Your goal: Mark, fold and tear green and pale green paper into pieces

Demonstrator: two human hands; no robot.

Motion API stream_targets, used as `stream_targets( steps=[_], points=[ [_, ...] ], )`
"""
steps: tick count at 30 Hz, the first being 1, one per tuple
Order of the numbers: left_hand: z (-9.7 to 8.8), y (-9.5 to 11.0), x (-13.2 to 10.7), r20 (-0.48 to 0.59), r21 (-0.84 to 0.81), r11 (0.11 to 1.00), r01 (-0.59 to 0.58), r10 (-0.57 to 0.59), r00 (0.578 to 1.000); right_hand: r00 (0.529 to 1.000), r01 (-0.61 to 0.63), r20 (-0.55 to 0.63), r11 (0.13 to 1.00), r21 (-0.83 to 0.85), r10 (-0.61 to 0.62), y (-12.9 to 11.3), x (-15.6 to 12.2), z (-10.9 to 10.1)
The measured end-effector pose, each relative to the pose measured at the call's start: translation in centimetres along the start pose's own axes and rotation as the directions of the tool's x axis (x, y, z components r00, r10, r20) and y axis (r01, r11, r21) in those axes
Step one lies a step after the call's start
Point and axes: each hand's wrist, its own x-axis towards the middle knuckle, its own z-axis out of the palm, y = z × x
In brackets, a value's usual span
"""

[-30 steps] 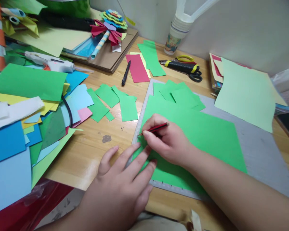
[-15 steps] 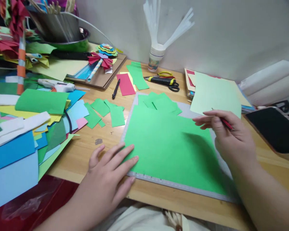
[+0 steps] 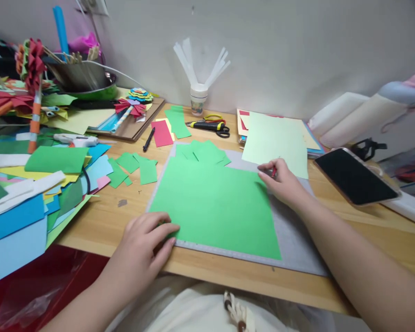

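Observation:
A large green paper sheet [image 3: 214, 203] lies on a grey cutting mat [image 3: 293, 240] at the desk's front. My left hand [image 3: 145, 242] rests at the sheet's near left corner, fingers curled onto the paper edge. My right hand [image 3: 283, 182] sits at the sheet's far right corner, pinching a red pencil [image 3: 273, 172] of which only a short bit shows. Smaller green paper pieces [image 3: 202, 151] lie on the mat's far edge.
Piles of coloured paper [image 3: 27, 193] fill the left. Green scraps [image 3: 134, 166], a black pen [image 3: 148, 138], a red strip [image 3: 161, 133], scissors [image 3: 210, 126], a cup of white strips [image 3: 198, 99], pale green sheets [image 3: 276, 143] and a phone [image 3: 354, 176] surround the mat.
My right hand has carried the pencil from the sheet's left edge across to its far right corner. My left hand drew back and curled at the near left corner. The view tilted up.

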Motion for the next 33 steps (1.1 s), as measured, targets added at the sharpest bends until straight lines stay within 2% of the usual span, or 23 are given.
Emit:
stream_targets(
  steps=[8,15,18,19,21,23,25,27,30,31,33],
  points=[
    [1.2,0.1,-0.3,-0.123,0.067,0.997,-0.045,0.053,0.991,0.982,0.076,0.174,0.997,-0.01,-0.073,-2.0,2.0,0.3],
    [1.3,0.3,-0.2,-0.139,0.088,0.995,-0.055,0.067,0.988,0.936,0.106,0.321,0.986,0.13,-0.143,-4.7,3.1,0.3],
    [1.4,0.1,-0.4,-0.111,0.081,0.995,-0.058,0.067,0.992,0.918,0.162,0.332,0.969,0.187,-0.218,-5.9,2.5,0.3],
    [1.3,0.0,-0.4,-0.113,0.073,0.997,-0.041,0.049,0.992,0.916,0.187,0.317,0.961,0.203,-0.245,-6.2,2.2,0.2],
    [1.1,-0.5,-0.4,-0.189,0.039,0.998,0.04,-0.032,0.981,0.918,0.236,0.264,0.942,0.237,-0.297,-7.0,1.2,-0.3],
    [0.7,-1.2,0.0,-0.33,-0.041,0.986,0.162,-0.166,0.929,0.921,0.289,0.176,0.914,0.285,-0.346,-7.7,0.2,-1.3],
    [0.1,-1.8,1.1,-0.405,-0.213,0.946,0.245,-0.313,0.859,0.923,0.342,0.046,0.871,0.352,-0.381,-8.2,-0.7,-2.7],
    [-0.6,-2.2,2.8,-0.353,-0.465,0.849,0.253,-0.44,0.826,0.929,0.361,-0.082,0.832,0.421,-0.361,-8.5,-1.3,-4.2],
    [-1.6,-2.0,6.2,-0.211,-0.766,0.604,0.219,-0.559,0.802,0.927,0.375,-0.227,0.77,0.516,-0.299,-8.7,-1.5,-6.1],
    [-1.9,-1.8,7.4,-0.174,-0.802,0.56,0.209,-0.554,0.814,0.92,0.39,-0.259,0.746,0.54,-0.294,-8.8,-1.4,-6.6],
    [-2.6,-1.2,9.5,-0.153,-0.81,0.556,0.187,-0.508,0.848,0.896,0.441,-0.318,0.703,0.559,-0.309,-9.0,-1.2,-7.6]
  ],
)
